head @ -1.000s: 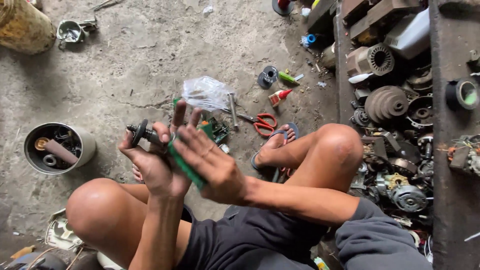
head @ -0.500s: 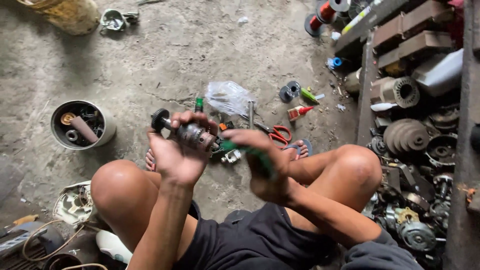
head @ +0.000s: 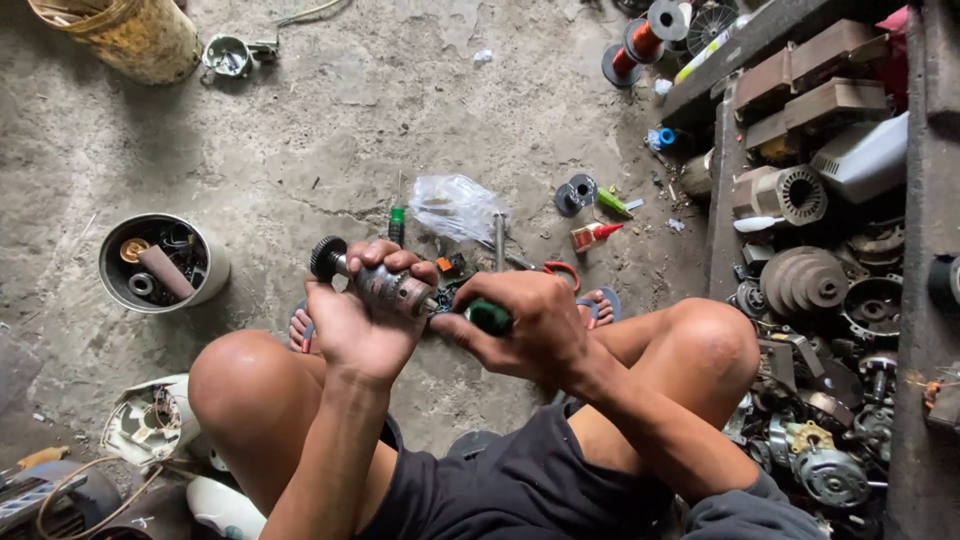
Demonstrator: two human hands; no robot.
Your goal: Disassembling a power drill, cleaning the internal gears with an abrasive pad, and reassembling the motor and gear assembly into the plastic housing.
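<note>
I squat on a concrete floor. My left hand (head: pixel 360 325) grips a small motor armature (head: pixel 385 285), a grey cylinder with a black gear (head: pixel 326 257) at its left end. My right hand (head: pixel 530 325) is closed around the green handle of a screwdriver (head: pixel 490 317), its tip pointing left against the armature's right end. Both hands are held together above the floor between my knees.
A round tin (head: pixel 160 262) of small parts stands at the left. A clear plastic bag (head: pixel 455 205), another green-handled screwdriver (head: pixel 396 222), red-handled scissors (head: pixel 560 270), wire spools (head: pixel 640 45) and a yellow bucket (head: pixel 130 35) lie around. Shelves (head: pixel 830 200) of old motor parts fill the right.
My hands have come together: the right hand brought the green-handled screwdriver against the end of the armature, which the left hand now holds level. The camera view shifted slightly.
</note>
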